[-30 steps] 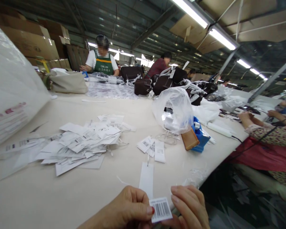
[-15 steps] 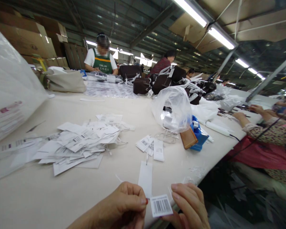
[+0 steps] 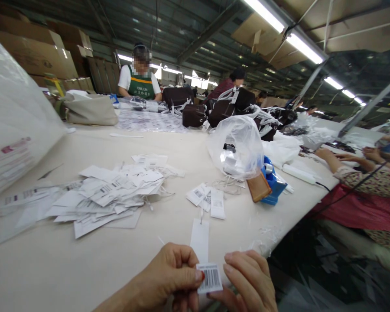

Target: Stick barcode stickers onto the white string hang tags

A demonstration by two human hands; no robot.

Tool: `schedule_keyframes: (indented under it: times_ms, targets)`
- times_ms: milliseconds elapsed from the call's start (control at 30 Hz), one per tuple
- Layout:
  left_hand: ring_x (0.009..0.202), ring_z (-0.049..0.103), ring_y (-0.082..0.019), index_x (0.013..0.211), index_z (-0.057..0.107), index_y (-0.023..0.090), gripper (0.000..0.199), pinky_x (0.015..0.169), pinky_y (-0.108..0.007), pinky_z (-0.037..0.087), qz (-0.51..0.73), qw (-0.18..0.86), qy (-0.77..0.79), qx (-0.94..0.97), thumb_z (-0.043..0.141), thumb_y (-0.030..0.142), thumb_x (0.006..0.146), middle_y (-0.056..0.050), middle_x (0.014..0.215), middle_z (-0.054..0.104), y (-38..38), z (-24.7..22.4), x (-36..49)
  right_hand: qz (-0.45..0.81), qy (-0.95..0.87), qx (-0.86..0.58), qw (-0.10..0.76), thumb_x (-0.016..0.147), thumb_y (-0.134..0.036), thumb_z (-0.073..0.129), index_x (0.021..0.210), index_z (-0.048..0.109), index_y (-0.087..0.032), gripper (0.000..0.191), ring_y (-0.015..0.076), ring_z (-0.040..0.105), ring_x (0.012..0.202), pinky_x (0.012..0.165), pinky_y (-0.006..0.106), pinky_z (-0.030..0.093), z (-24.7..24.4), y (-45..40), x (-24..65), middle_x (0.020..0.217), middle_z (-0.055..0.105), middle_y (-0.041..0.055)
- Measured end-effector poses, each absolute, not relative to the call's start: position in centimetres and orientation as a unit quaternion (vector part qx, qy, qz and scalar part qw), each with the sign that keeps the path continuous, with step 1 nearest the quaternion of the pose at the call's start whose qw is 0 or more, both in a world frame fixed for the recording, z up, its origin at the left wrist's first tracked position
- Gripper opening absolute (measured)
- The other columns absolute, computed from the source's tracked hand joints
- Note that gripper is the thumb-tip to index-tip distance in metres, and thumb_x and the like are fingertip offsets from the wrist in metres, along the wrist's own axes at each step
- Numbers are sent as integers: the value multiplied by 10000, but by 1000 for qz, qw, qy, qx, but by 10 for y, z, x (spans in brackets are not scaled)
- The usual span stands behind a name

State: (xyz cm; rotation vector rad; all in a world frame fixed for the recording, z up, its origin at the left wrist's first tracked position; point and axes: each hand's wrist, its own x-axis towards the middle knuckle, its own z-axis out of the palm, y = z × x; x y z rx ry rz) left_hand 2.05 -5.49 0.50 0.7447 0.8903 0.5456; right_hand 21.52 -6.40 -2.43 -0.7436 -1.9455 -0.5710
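Observation:
A small white barcode label (image 3: 211,278) is held near the table's front edge. My left hand (image 3: 173,277) pinches its left side, with the thumb over the printed bars. My right hand (image 3: 248,281) has its fingers curled beside the label, and one digit meets the lower right corner from beneath. Just beyond lies a blank white hang tag (image 3: 199,238) with a string at its top; its lower end is hidden by the label and my left hand. Farther up lie a few smaller barcode tags (image 3: 217,203).
A loose pile of white tags (image 3: 107,195) covers the left of the table. Right of centre are a clear plastic bag (image 3: 237,147), a brown leather piece (image 3: 258,187) and a blue container (image 3: 273,190). Dark bags (image 3: 221,113) are heaped behind. Co-workers work at the back and right.
The barcode label has moved left to my left hand, whose thumb now overlaps it. My right hand has shifted slightly left with it. The hang tag stays on the table.

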Motion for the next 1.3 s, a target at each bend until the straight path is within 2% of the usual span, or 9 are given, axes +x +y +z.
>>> schedule_keyframes:
  times_ms: [100,200,367,500,633,767,900,1133,1300]
  targets:
    - [302,422,-35,591,515,161,254,336,-134,268,267,776,432,373,692,339,554,26,389,593,-54,4,20,-209,-819,-297,444,824,-264,610,863,616,-150,120,155,672,706,767,297,506,-22,-62,217,749,700,53]
    - [310,399,-33,608,501,166,207,350,-144,256,268,748,448,409,644,315,594,31,406,596,-51,4,18,-69,-818,-359,444,816,-133,569,938,617,-163,135,144,655,709,686,238,514,-21,-65,220,785,691,50]
    - [342,389,-45,607,488,176,234,374,-165,254,222,709,474,472,611,375,605,53,405,540,-50,7,19,328,-646,-521,451,851,-351,527,851,649,-212,185,129,570,574,541,209,456,-20,-72,213,636,607,-7]
    - [361,388,-55,619,477,183,207,391,-172,277,206,693,474,503,555,374,633,66,419,502,-51,3,21,483,-569,-531,402,749,-423,626,721,649,-176,250,100,465,535,513,207,360,-12,-72,200,577,542,-27]
    - [382,419,-68,688,513,160,144,399,-177,295,205,644,494,548,519,304,689,49,466,541,-48,-2,18,497,-547,-542,400,736,-439,628,636,583,-158,302,83,387,496,495,214,296,-9,-70,194,508,430,-56]
    - [429,497,-110,992,515,111,326,446,-217,378,282,534,552,575,507,358,780,30,542,591,-40,1,5,469,-493,-568,463,754,-479,609,691,564,-163,326,82,374,507,491,212,279,-12,-60,197,536,418,-60]
    - [640,588,-147,844,615,167,161,586,-233,443,320,306,487,753,472,244,841,-24,694,629,-39,-4,-3,509,-428,-565,489,696,-509,653,697,551,-165,359,67,327,470,449,198,234,-15,-45,200,514,399,-75]
    - [689,585,-179,839,625,117,274,623,-285,498,356,-66,239,901,356,79,877,-83,724,657,-56,-33,10,520,-471,-560,441,689,-461,645,649,537,-166,317,67,339,456,424,202,218,-9,-31,189,505,419,-72]
    - [796,633,-197,851,645,110,242,706,-306,508,357,-176,236,886,406,109,888,-69,824,713,-63,-42,12,532,-476,-555,428,681,-451,636,637,527,-163,311,61,349,456,432,200,233,-6,-27,184,514,434,-70]
